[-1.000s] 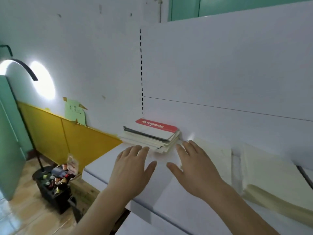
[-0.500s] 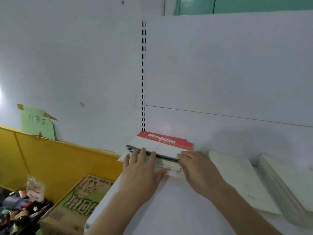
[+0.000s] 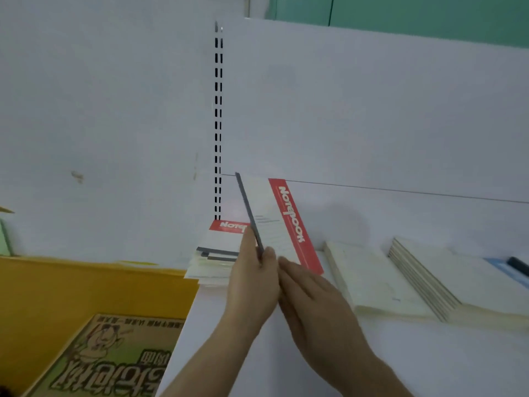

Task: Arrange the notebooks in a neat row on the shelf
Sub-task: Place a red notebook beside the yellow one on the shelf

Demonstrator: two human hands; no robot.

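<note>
Your left hand [image 3: 254,270] pinches the lower end of a notebook [image 3: 274,222], thumb and fingers clamped on its dark spine edge, tilting it up off the stack [image 3: 214,262]. The cover, with its red band, faces right. Your right hand [image 3: 312,296] lies flat and straight-fingered against that cover's lower part. The stack sits on the white shelf [image 3: 286,353] against the back panel. Two cream piles [image 3: 372,276] lie to its right.

Landmark: notebook stack [image 3: 213,259] on the shelf [image 3: 315,365], by the back panel [image 3: 372,110].
Raised notebook [image 3: 282,222]: just right of stack.
Paper piles [image 3: 372,276]: further right.
Carton [image 3: 108,356]: left, below.
</note>
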